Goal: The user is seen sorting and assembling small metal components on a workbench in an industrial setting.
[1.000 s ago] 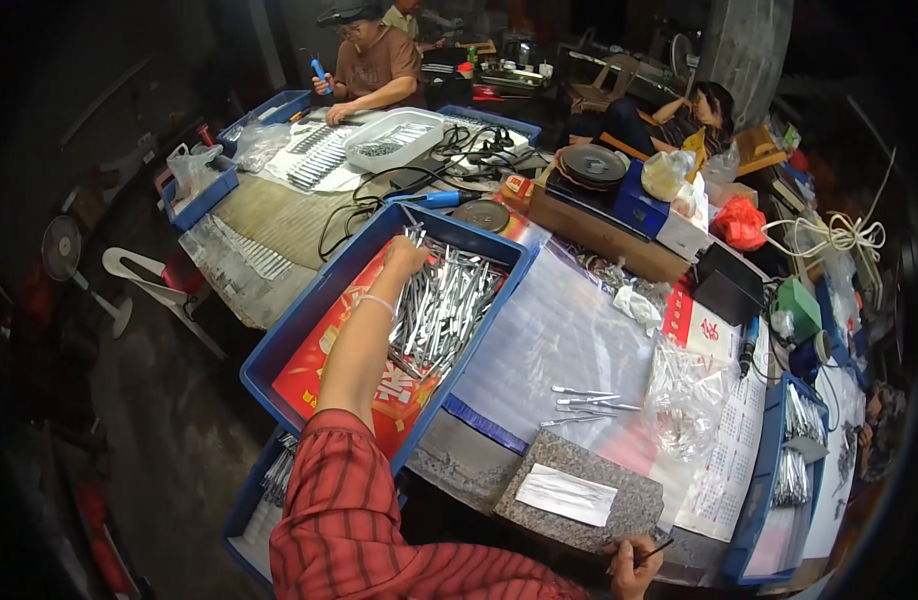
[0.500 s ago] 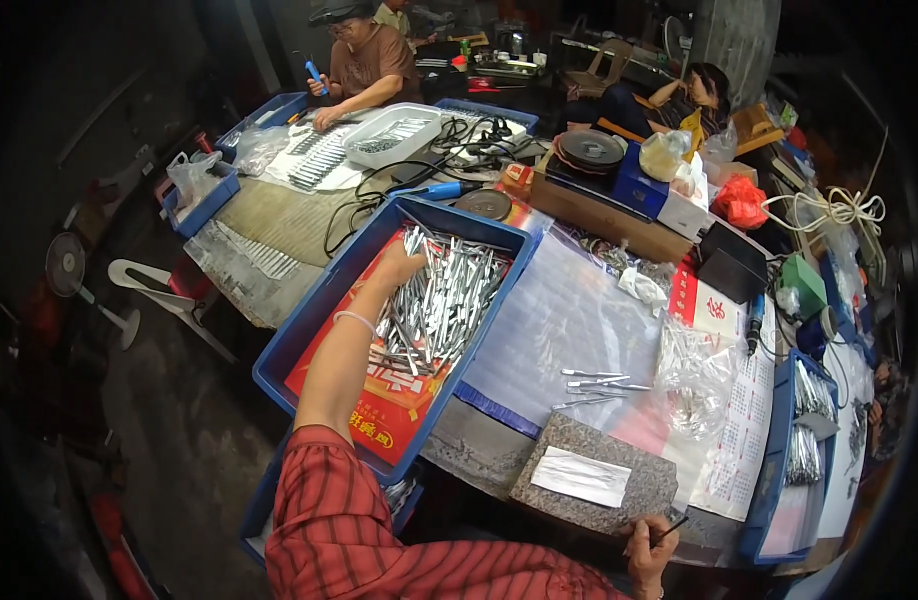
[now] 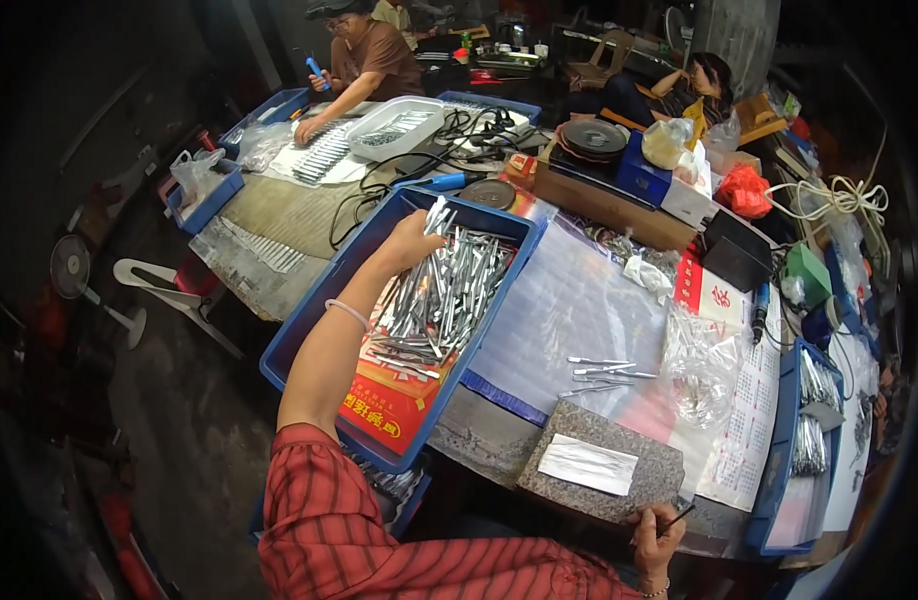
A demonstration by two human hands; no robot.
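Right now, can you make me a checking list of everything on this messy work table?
Surface: long table under clear plastic sheet.
Job's things: blue tray holding a pile of silvery metal pieces; grey stone slab with a white packet.
Clutter: loose metal pieces, crumpled plastic bags, red bag.
Hands: left hand grips a few pieces in the tray; right hand holds a thin dark tool.
Cables: black cords, coiled pale rope.
Surroundings: other people working, white fan.

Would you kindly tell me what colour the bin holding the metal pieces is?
Blue bin, clearest in the head view.
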